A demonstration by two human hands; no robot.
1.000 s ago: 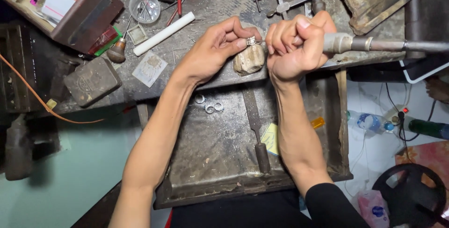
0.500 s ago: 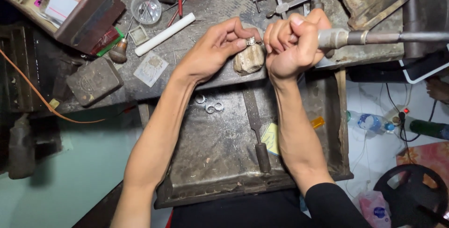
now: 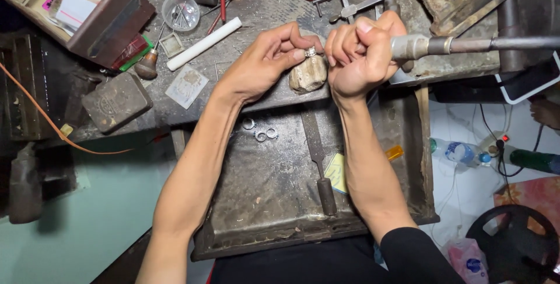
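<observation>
Pinched by the left hand [image 3: 262, 65], a ring [image 3: 311, 52] stayed on the peg [image 3: 308, 74] while the right hand [image 3: 359, 56], clenched on the handpiece [image 3: 417, 46], was shifted slightly closer.

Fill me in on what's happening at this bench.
A person sits at a cluttered workbench. The left hand pinches a small silver ring against a worn wooden peg. The right hand grips a metal rotary handpiece, its tip at the ring. More rings lie in the tray below.

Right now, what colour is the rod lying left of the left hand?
White; the rod shows best in the head view.
</observation>
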